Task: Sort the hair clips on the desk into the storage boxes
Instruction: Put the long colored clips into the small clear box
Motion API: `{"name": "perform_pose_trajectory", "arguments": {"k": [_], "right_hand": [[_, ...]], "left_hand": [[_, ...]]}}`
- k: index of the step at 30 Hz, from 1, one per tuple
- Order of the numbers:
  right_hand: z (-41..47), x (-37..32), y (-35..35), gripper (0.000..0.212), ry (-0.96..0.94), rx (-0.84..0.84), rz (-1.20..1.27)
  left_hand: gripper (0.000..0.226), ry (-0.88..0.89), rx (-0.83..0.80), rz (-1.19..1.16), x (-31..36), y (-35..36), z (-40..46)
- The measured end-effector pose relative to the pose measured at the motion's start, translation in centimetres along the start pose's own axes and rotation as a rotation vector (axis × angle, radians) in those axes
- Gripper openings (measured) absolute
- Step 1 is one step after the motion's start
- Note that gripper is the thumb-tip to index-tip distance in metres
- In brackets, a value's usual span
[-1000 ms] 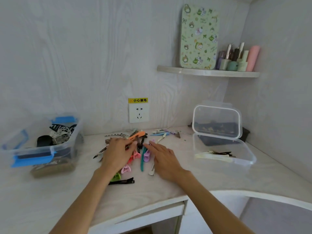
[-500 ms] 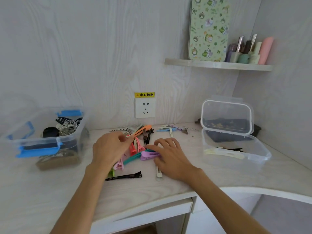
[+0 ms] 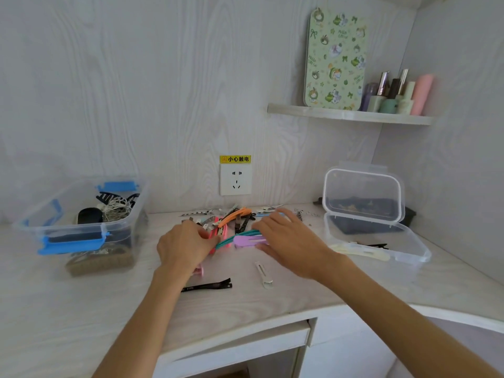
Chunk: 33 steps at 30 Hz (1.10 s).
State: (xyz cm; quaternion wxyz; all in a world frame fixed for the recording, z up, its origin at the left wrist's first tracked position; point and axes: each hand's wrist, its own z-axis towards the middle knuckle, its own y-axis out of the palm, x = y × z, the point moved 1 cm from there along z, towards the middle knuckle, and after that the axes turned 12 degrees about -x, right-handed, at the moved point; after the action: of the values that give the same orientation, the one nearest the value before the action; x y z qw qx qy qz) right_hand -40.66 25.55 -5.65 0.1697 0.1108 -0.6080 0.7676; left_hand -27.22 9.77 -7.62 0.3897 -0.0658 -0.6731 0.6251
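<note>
Head view, hands first. Left hand (image 3: 185, 245): knuckles up over the left side of the hair clip pile (image 3: 231, 225), fingers curled down onto the pink clips (image 3: 219, 233); whether it grips one cannot be told. Right hand (image 3: 289, 238): palm down, fingers fairly straight and spread, fingertips over the purple clip (image 3: 249, 240) and the teal clip (image 3: 226, 242) lying under it; nothing pinched that shows.

Pile: orange clip (image 3: 234, 216) on top toward the wall, dark and patterned clips around it, all below the wall socket (image 3: 236, 179). Strays nearer the desk's front edge: black snap clip (image 3: 208, 285), white clip (image 3: 264, 274), apart from each other and from the pile.

Blue-latched clear box (image 3: 81, 227): left of the pile, well apart, lid off, holding black claw clips and a white wire piece. Hinged clear box (image 3: 381, 241): right of the pile, lid (image 3: 361, 196) standing open toward the wall, cream and black clips inside along its near wall.

Desk (image 3: 81, 296): bare wood between the pile and each box and along the front edge; right end curves. Corner shelf (image 3: 349, 115) above the right box carries a green patterned tin (image 3: 335, 58) and cosmetics tubes (image 3: 398, 94).
</note>
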Motion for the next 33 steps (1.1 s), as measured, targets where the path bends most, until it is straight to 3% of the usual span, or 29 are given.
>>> {"name": "perform_pose_trajectory", "arguments": {"k": [5,8,13,18,23,33], "right_hand": [[-5.6,4.8,-1.9,0.029,0.38,0.06,0.327],[-9.0,7.9,-1.9,0.029,0.561,0.077,0.351],[-11.9,9.7,0.2,0.03,0.827,-0.139,0.341],[-10.0,8.6,-0.1,0.032,0.762,-0.163,0.376],[-6.7,6.8,-0.1,0.034,0.608,-0.221,0.434],[0.5,7.3,2.1,0.033,0.574,-0.171,0.431]], "left_hand": [[0.061,0.039,0.062,0.168,0.1,0.0,-0.4],[0.046,0.053,0.049,0.133,-0.4,-0.2,-0.4],[0.018,0.069,0.027,-0.115,-1.6,-0.4,0.4],[0.015,0.188,0.22,-0.206,-0.9,-0.3,0.1],[0.02,0.231,0.25,-0.315,-0.4,-0.1,0.3],[0.022,0.39,0.277,-0.441,2.1,0.1,0.1]]}}
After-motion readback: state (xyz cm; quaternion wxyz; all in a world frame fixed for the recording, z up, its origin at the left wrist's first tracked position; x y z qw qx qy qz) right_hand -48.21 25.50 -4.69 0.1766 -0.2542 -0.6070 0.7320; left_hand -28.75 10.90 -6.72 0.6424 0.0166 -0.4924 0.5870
